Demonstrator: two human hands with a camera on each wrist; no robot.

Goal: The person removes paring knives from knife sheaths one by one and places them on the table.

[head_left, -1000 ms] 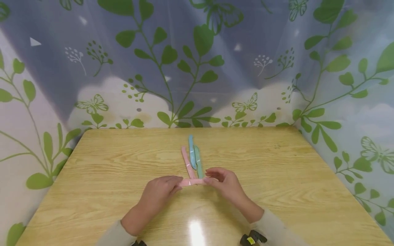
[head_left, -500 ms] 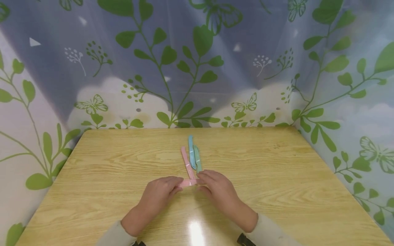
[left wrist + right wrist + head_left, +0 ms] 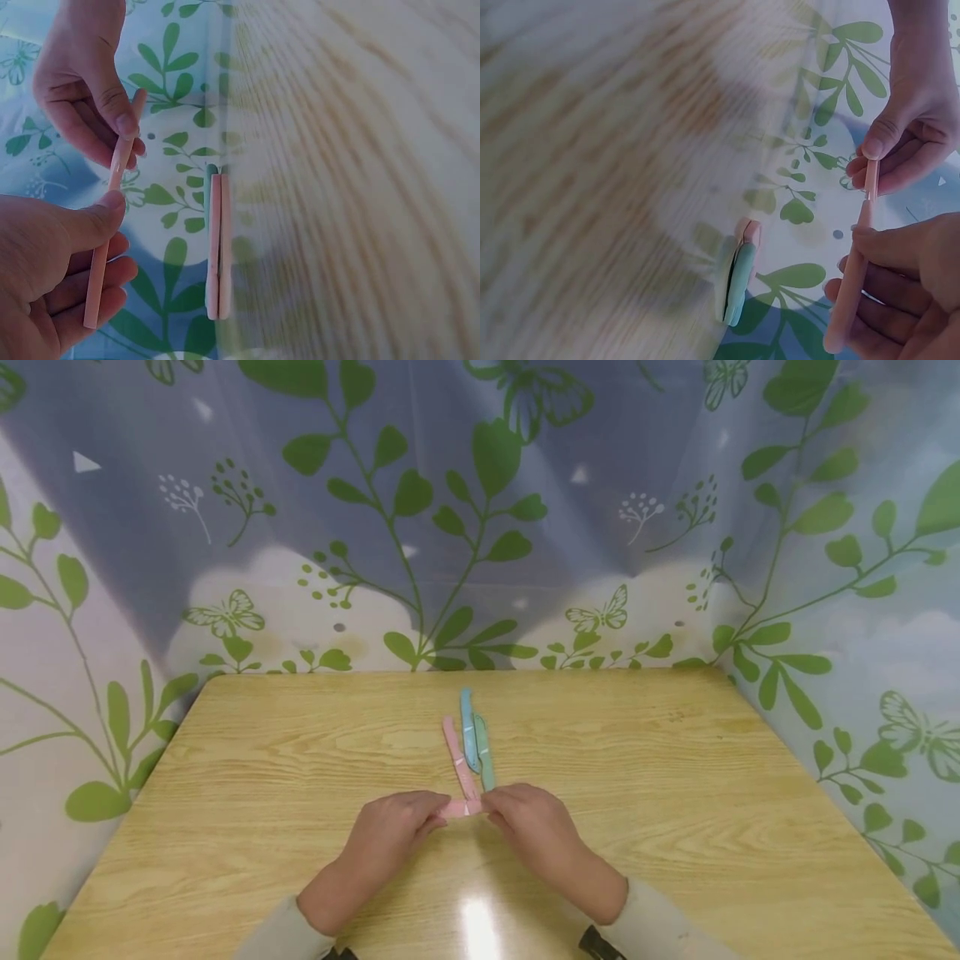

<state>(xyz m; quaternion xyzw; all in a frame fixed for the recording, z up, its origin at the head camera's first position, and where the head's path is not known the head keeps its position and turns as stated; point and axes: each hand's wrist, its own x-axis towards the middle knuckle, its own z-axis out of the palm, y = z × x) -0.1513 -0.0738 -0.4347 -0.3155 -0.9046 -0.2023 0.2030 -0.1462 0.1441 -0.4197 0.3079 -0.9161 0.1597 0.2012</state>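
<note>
A slim pink eyebrow razor (image 3: pixel 459 808) is held level in front of me, raised over the table, between both hands. My left hand (image 3: pixel 386 837) pinches its left part, thumb against the handle (image 3: pixel 99 277) in the left wrist view. My right hand (image 3: pixel 542 831) pinches the other part with thumb and fingers; in the right wrist view a narrower section of the razor (image 3: pixel 871 180) shows between the hands. Just beyond lie a second pink razor (image 3: pixel 456 756), a blue razor (image 3: pixel 468 731) and a green razor (image 3: pixel 484 752), close together, pointing away from me.
The wood-grain table (image 3: pixel 300 735) reaches back to a curtain (image 3: pixel 450 568) printed with green leaves and butterflies. The curtain also runs along the left and right sides. Dark wrist straps (image 3: pixel 597 943) show near the sleeves.
My right hand has shifted left along the pink razor, from its right end toward the middle, and its spread fingers have come together on it. The left hand and the table razors stay put.
</note>
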